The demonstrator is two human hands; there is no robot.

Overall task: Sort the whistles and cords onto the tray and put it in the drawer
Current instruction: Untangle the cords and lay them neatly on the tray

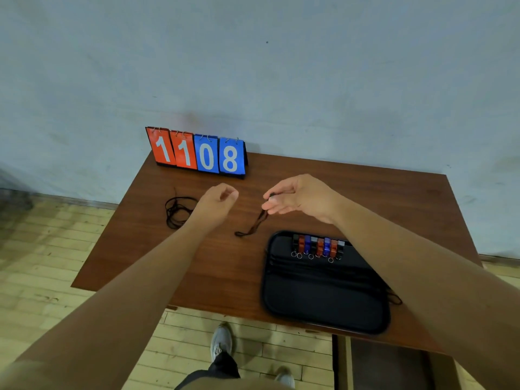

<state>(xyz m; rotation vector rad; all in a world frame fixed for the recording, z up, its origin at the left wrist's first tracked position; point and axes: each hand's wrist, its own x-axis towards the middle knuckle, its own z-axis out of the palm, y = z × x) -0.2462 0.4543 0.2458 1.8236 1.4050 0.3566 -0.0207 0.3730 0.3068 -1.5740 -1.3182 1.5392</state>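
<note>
Tray [323, 302] overhanging near table [197, 263] edge; right hand [298, 197] pinching cord [254, 225], left hand [216, 202] loosely curled, empty.

Bare desk [213, 266] is lying open in front of the black tray [323, 302] on its left side. Farther back, a tangled cord [177, 211] and the scoreboard [198, 152] are crowding the approach beyond the tray.

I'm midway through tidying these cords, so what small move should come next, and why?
Probably carry the right hand over to the black tray and lay its bundled cord below the row of whistles. That cord dangles, already gathered, while another loose cord lies by the left hand.
</note>
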